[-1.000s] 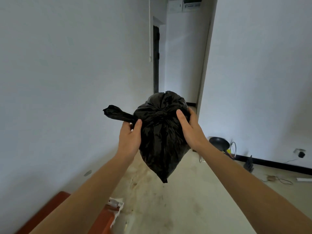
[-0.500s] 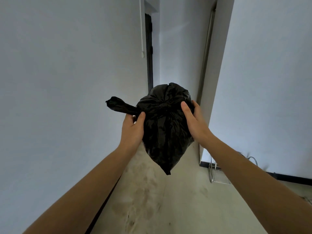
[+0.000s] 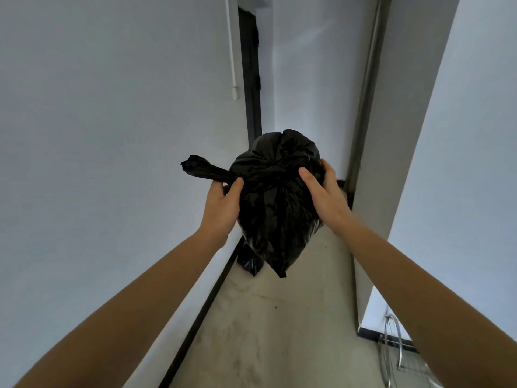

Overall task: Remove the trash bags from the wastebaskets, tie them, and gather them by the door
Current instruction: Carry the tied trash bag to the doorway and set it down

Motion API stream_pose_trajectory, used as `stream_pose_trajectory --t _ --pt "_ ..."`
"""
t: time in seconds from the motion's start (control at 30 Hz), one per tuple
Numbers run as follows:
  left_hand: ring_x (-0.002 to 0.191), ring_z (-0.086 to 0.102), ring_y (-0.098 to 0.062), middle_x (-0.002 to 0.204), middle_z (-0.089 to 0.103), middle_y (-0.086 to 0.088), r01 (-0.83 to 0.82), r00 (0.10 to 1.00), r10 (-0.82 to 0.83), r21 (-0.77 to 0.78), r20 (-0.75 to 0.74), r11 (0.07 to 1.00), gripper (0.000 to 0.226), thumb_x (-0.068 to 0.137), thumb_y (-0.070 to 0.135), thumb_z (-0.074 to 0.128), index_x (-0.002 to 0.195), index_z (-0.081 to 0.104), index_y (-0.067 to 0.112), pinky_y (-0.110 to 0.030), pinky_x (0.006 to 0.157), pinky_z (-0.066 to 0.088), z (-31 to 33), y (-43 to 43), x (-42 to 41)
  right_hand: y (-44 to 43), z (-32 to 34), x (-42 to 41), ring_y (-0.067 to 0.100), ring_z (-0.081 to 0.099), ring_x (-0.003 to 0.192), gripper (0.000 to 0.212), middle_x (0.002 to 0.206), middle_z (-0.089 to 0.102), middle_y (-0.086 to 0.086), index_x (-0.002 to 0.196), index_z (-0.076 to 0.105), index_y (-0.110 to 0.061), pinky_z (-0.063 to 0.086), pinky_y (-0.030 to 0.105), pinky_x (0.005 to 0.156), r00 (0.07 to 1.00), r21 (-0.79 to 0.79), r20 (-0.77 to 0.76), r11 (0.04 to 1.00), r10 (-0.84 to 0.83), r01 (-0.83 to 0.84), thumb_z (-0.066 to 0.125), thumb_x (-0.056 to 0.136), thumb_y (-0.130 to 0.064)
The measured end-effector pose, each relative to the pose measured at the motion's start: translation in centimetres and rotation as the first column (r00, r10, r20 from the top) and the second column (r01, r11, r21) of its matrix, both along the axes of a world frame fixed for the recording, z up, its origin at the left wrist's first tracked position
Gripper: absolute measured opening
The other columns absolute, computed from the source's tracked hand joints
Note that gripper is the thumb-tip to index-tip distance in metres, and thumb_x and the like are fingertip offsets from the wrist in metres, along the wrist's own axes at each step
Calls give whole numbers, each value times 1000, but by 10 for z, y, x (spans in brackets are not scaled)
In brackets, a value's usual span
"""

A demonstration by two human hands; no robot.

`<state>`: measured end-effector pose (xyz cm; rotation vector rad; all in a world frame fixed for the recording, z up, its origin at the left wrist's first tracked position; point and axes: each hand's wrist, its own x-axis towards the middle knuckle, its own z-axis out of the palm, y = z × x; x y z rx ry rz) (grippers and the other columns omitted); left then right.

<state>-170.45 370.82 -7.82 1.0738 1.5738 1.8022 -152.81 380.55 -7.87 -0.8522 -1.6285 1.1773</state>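
Narrow white-walled corridor (image 3: pixel 112 135), stained concrete floor (image 3: pixel 279 331)

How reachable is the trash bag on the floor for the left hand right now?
Probably not. The left hand grips the tail of the held trash bag, which the right hand also holds, and that bag hangs in front of the floor bag farther down the hallway.

Your left hand (image 3: pixel 221 208) pinches the tail of the black trash bag (image 3: pixel 275 203) while your right hand (image 3: pixel 326 197) grips its knotted top above the concrete floor (image 3: pixel 279 331).
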Motion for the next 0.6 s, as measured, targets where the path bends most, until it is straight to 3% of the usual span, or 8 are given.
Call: stream_pose_trajectory --t 0.13,0.27,0.37,0.43,0.5,0.6 --pt "106 68 -10 112 71 1 -43 998 42 16 43 999 12 102 36 52 113 55 34 -41 100 53 4 84 -40 97 5 -47 10 48 127 72 140 48 -10 154 24 -30 40 33 110 997 -13 -36 998 63 -64 58 95 -53" --pt "111 67 -12 114 71 5 -88 990 91 -32 111 996 53 96 53 54 140 46 26 -46 105 50 -24 169 -89 184 -25 -95 7 49 124 70 140 50 -9 154 27 -26 39 22 100 995 -21 4 995 101 -101 59 96 -47" --pt "119 62 -12 117 66 10 -98 989 103 -53 103 994 61 100 47 50 154 30 28 -44 108 47 -50 230 -127 250 -50 -135 9 50 125 69 140 51 -8 154 30 -25 40 27 105 995 -35 25 994 101 -100 60 96 -45" --pt "119 62 -12 122 65 6 -87 993 89 -39 78 995 42 103 40 47 143 43 29 -44 107 48 -64 270 -155 295 -61 -168 9 52 125 68 139 52 -8 153 32 -25 41 33 111 993 -58 27 992 111 -109 61 95 -46" --pt "113 65 -13 119 68 0 -69 997 70 -38 36 997 20 105 36 45 119 58 31 -45 103 52 -71 312 -187 339 -63 -201 9 52 124 67 138 53 -9 152 33 -26 41 33 111 990 -68 61 991 124 -119 61 95 -47" --pt "111 67 -16 116 69 -4 -76 996 79 -60 45 995 20 104 35 45 115 60 26 -47 101 53 -76 375 -233 399 -60 -243 6 52 121 63 133 53 -12 151 35 -27 41 23 102 985 -61 102 989 137 -132 60 96 -44"
